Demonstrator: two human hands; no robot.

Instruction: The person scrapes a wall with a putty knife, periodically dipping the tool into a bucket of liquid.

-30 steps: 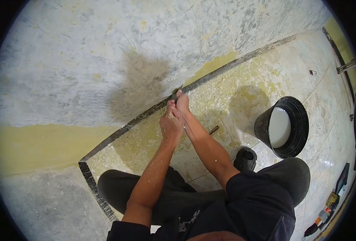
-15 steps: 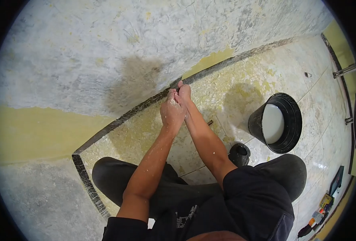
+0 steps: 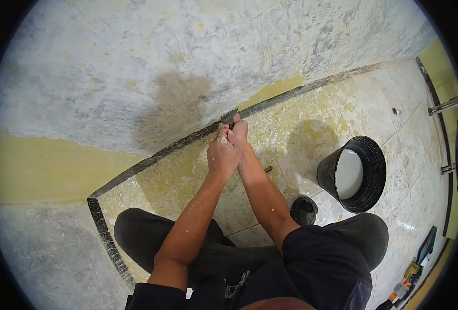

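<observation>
At the foot of the wall, my left hand and my right hand are closed together around a scraper. Only its dark blade shows, against the wall's base by the black skirting strip; the fingers hide its handle. White dust and flakes cover my left hand and forearm. Just right of the blade, a yellow painted patch borders the bare grey-white plaster.
Yellow and white flakes litter the tiled floor. To the right stands a black bucket holding whitish liquid. A small black container sits near my right knee. Several tools lie at far right.
The view has tilted, so the hands, bucket and floor appear slightly lower. Both hands keep their grip on the scraper at the wall's base.
</observation>
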